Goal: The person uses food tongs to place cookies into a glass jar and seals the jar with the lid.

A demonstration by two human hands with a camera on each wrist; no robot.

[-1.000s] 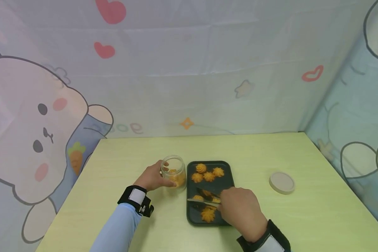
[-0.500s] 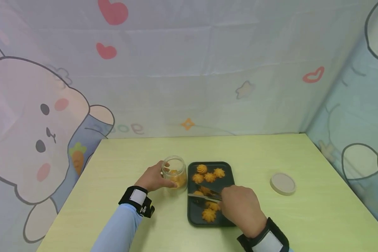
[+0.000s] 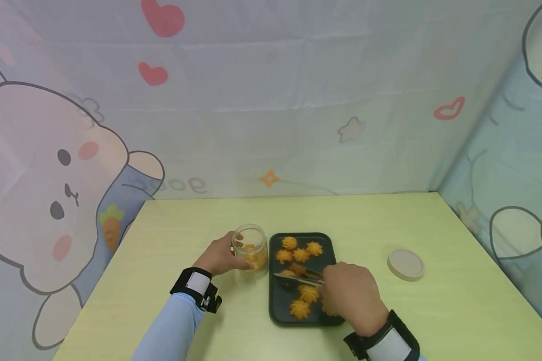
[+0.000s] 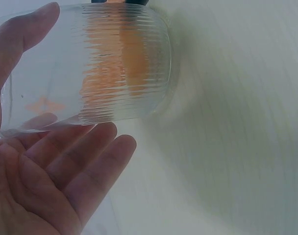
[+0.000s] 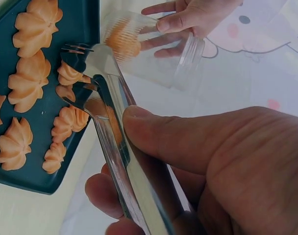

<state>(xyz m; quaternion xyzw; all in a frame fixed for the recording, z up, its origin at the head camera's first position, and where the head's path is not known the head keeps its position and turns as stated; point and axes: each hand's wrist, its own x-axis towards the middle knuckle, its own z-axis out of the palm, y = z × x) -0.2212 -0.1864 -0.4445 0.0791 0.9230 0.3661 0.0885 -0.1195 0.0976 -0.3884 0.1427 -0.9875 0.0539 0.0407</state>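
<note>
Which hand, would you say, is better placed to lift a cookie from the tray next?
Probably the right hand: it holds the metal tongs over the tray, while the left hand grips the jar.

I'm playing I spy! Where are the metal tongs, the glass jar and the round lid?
Metal tongs (image 5: pixel 139 183): right wrist view, on one long arm.
Glass jar (image 4: pixel 65 68): left wrist view, on its clear side wall.
Round lid (image 3: pixel 406 263): head view, on its top face.
</note>
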